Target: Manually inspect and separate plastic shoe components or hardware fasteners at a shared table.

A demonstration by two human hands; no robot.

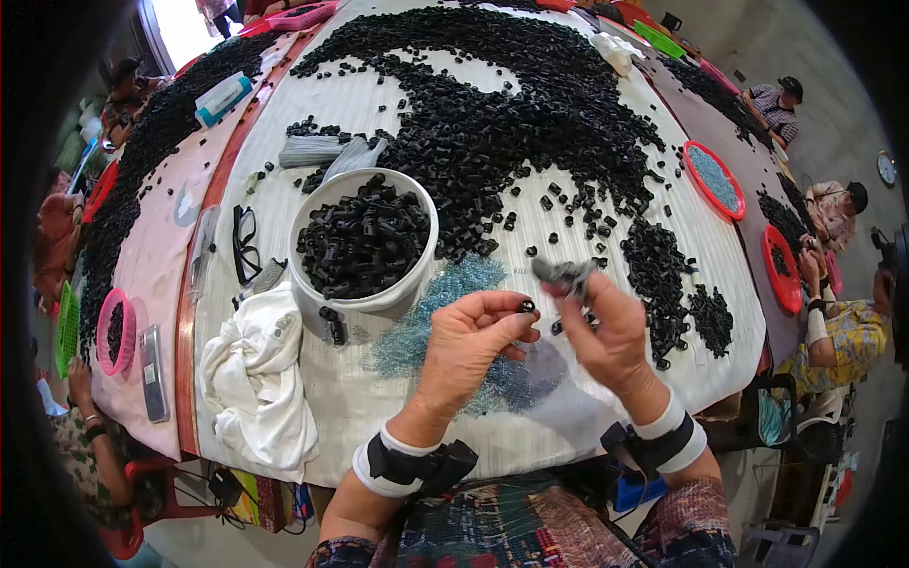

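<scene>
My left hand is closed in a pinch on a small black plastic part, its hollow end facing up. Close by on the right, my right hand is raised, its fingers curled around a dark grey and black object; motion blur hides what kind it is. Beneath both hands spreads a pile of small translucent blue pieces on the white tabletop. A white bucket full of black plastic parts stands left of my left hand. Two black parts lie at its foot.
A large heap of black parts covers the far table, with smaller heaps at right. Bundles of grey strips, eyeglasses and a white cloth lie left. Red trays and several people are at neighbouring tables.
</scene>
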